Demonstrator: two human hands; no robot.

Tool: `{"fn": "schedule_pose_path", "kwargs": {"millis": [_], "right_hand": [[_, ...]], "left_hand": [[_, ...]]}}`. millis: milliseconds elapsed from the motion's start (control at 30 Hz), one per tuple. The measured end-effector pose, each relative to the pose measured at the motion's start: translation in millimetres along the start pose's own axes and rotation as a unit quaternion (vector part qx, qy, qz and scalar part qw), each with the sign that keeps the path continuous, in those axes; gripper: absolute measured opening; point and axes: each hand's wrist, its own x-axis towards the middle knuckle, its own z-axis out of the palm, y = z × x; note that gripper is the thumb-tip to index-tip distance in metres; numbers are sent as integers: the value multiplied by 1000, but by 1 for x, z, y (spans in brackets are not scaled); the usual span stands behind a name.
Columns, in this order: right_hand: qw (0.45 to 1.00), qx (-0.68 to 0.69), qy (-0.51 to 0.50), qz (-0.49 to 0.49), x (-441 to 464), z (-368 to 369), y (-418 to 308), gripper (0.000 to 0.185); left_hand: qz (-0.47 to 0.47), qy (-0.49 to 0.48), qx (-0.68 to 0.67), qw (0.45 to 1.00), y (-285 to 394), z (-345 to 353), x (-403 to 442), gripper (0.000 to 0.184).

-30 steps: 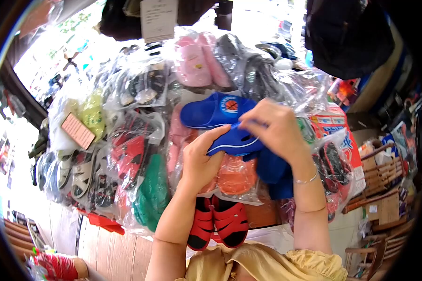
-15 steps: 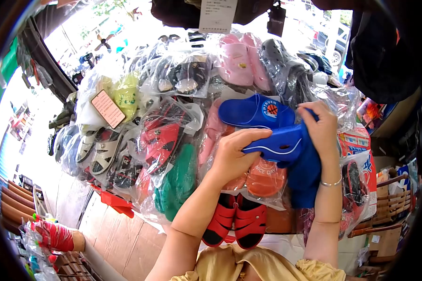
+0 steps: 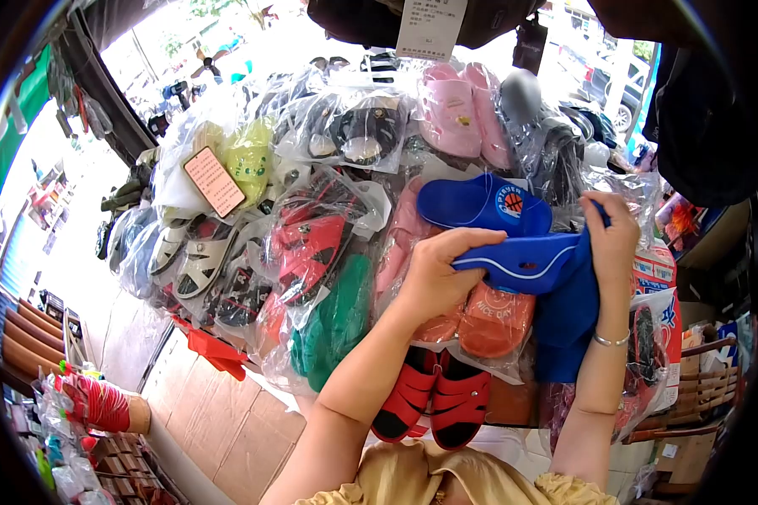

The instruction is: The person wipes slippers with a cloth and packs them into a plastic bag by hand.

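My left hand (image 3: 448, 273) grips the toe end of a blue slipper (image 3: 514, 263) with a white line along its side. Closed fingers of my right hand (image 3: 613, 236) pinch the top of a dark blue cloth (image 3: 568, 324), which hangs down against the slipper's other end. Just beyond lies a second blue slipper (image 3: 463, 202) with a basketball print on its strap. Below my hands are orange slippers (image 3: 497, 320) in clear plastic and a pair of red and black slippers (image 3: 459, 400).
Bagged footwear covers the stand, including pink clogs (image 3: 448, 109), green slippers (image 3: 333, 320) and red sandals (image 3: 312, 248). A phone (image 3: 214, 182) with text on its screen rests on the left bags. Dark goods with a white tag (image 3: 429, 27) hang overhead.
The scene has shifted slightly right in view. The held blue slipper has turned more side-on, showing a hole in its side. Both hands keep their holds.
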Motion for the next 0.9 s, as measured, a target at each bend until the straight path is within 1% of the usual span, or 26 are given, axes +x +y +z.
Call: {"fn": "schedule_pose_path", "kwargs": {"millis": [67,100,167,200,233,300,333,367,433,467,500,533,567,600,633,667,700,733,767,833,867,900], "right_hand": [[999,33,43,0,1,-10,-8,9],[999,34,43,0,-1,-10,-17,9],[997,57,-28,-43,-5,-6,-36,9],[998,39,-26,-45,-3,-5,-32,10],[998,41,-24,-43,-1,-2,-23,10],[998,37,42,0,2,3,1,10],[998,46,52,11,2,4,7,9],[995,54,49,61,0,-1,11,11],[987,100,111,57,3,-5,15,13],[982,129,112,79,2,-9,16,17],[982,130,111,79,1,-7,16,17],[971,188,120,91,0,-5,15,19],[956,245,129,102,-1,-3,15,20],[951,261,116,122,-1,-1,16,22],[950,262,117,121,-3,3,19,22],[940,284,123,145,-4,8,21,22],[928,305,129,169,-5,12,23,22],[933,285,146,164,-5,15,21,24],[933,285,144,165,-6,18,27,24],[918,317,152,185,-6,22,36,26],[917,318,153,186,-8,25,37,26],[914,314,176,188,-9,27,28,29]], "left_hand": [[-55,11,-90,994,-1,-5,0,50],[-56,12,-89,994,-2,-5,0,50],[-55,38,-145,987,-5,-6,-1,46],[-56,35,-141,988,-7,-7,-2,46],[-55,53,-149,986,-10,-9,-2,45],[-52,73,-155,984,-14,-12,-2,44],[-66,85,-182,977,-16,-13,-1,44],[-81,98,-209,970,-18,-15,0,43],[-71,104,-223,967,-20,-14,0,43],[-86,109,-256,957,-21,-13,-2,42],[-101,114,-290,945,-22,-11,-2,41],[-83,113,-335,932,-28,-9,-4,41],[-83,114,-334,932,-31,-7,-5,41],[-80,117,-390,910,-33,-6,-5,42],[-75,119,-446,884,-34,-5,-5,44],[-73,119,-445,885,-36,-2,-5,44],[-104,126,-453,876,-37,1,-6,46],[-137,134,-460,867,-38,3,-7,47],[-139,135,-460,866,-39,5,-8,47],[-150,133,-494,846,-38,7,-7,48],[-150,133,-493,847,-38,9,-7,48],[-149,130,-527,826,-39,11,-8,48]]}}
